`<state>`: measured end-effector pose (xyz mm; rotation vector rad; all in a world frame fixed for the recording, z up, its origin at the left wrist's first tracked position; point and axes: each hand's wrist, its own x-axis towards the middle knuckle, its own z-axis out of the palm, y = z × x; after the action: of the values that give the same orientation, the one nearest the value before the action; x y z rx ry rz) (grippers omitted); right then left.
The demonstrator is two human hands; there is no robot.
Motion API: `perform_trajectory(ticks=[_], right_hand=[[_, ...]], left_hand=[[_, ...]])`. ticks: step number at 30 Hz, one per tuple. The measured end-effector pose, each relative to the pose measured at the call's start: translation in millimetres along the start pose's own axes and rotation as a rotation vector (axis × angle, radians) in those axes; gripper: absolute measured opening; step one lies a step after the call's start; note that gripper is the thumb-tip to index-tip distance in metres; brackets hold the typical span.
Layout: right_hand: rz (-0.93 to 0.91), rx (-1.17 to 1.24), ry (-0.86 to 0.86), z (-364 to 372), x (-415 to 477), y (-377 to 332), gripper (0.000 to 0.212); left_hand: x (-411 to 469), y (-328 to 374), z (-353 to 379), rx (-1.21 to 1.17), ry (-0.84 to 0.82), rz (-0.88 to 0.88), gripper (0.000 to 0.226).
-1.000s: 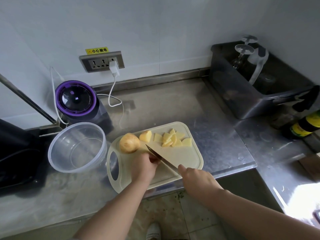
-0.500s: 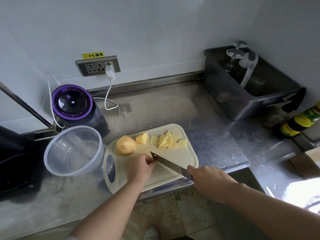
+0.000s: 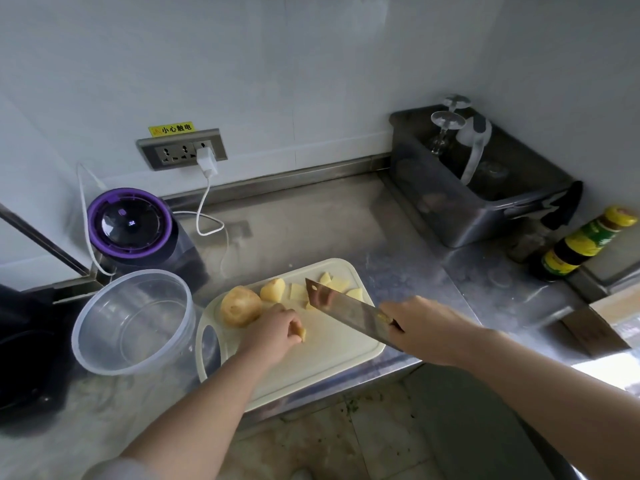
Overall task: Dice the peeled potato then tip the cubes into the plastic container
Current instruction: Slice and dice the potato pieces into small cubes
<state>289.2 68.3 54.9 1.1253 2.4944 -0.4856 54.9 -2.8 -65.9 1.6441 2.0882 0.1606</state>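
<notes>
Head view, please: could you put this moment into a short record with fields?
Left hand: pinches a small potato piece on the cutting board
Right hand: grips the knife, blade angled over the board
Big potato chunk: not yet diced, far left of the board
Cut pieces: along the board's far edge
Plastic container: left of the board, no potato in it
Task stage: dicing unfinished, nothing tipped in yet

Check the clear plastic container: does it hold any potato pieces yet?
No, the plastic container shows only its bare bottom; the cut pieces lie on the cutting board.
</notes>
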Motion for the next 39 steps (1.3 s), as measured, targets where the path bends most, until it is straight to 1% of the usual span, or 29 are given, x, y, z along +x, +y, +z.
perform_trajectory(ticks=[5, 8, 12, 14, 15, 18, 20, 21, 23, 26, 28, 30, 34, 37, 39], right_hand=[[0.062, 0.090, 0.052, 12.0, 4.5, -5.8, 0.013], [0.116, 0.152, 0.112, 9.9, 8.3, -5.7, 0.004], [0.176, 0.220, 0.193, 5.2, 12.1, 2.0, 0.009], [0.204, 0.241, 0.218, 4.4, 12.4, 6.7, 0.010], [0.216, 0.253, 0.224, 4.3, 12.7, 8.9, 0.011], [0.244, 0.273, 0.228, 6.3, 15.1, 15.4, 0.010], [0.268, 0.273, 0.229, 8.7, 19.3, 20.4, 0.008], [0.279, 0.268, 0.225, 10.6, 22.1, 23.1, 0.008], [0.301, 0.250, 0.214, 14.8, 29.1, 30.0, 0.013], [0.321, 0.190, 0.184, 23.7, 38.9, 35.0, 0.015], [0.330, 0.141, 0.147, 31.2, 44.4, 36.2, 0.012], [0.321, 0.124, 0.124, 39.3, 47.4, 37.3, 0.002], [0.297, 0.158, 0.114, 52.6, 48.9, 44.8, 0.010], [0.274, 0.176, 0.106, 57.8, 44.6, 52.0, 0.008], [0.250, 0.190, 0.101, 58.5, 39.7, 55.1, 0.007]], left_hand=[[-6.6, 11.0, 9.7, -0.013, 0.088, -0.108, 0.017], [-6.2, 21.9, 11.4, -0.032, 0.143, -0.150, 0.017], [2.0, 24.8, 3.2, -0.074, 0.186, -0.240, 0.017], [4.0, 22.6, -3.2, -0.037, 0.171, -0.259, 0.014], [4.5, 22.0, -6.1, -0.004, 0.178, -0.246, 0.016], [9.4, 28.1, -9.7, -0.002, 0.252, -0.118, 0.029], [18.6, 37.9, -7.8, -0.059, 0.231, -0.031, 0.045], [24.3, 42.6, -5.3, -0.074, 0.188, -0.023, 0.057], [37.0, 51.4, -0.5, -0.071, 0.079, -0.073, 0.077], [46.5, 57.4, 6.5, 0.001, -0.033, -0.153, 0.088], [47.8, 62.7, 9.7, 0.024, -0.032, -0.150, 0.088], [48.4, 67.7, 15.2, -0.013, -0.012, -0.107, 0.084], [48.4, 70.1, 23.7, 0.010, -0.026, -0.010, 0.068], [41.0, 68.0, 29.2, 0.092, -0.015, 0.053, 0.054], [31.9, 66.9, 33.6, 0.116, 0.005, 0.088, 0.050]])
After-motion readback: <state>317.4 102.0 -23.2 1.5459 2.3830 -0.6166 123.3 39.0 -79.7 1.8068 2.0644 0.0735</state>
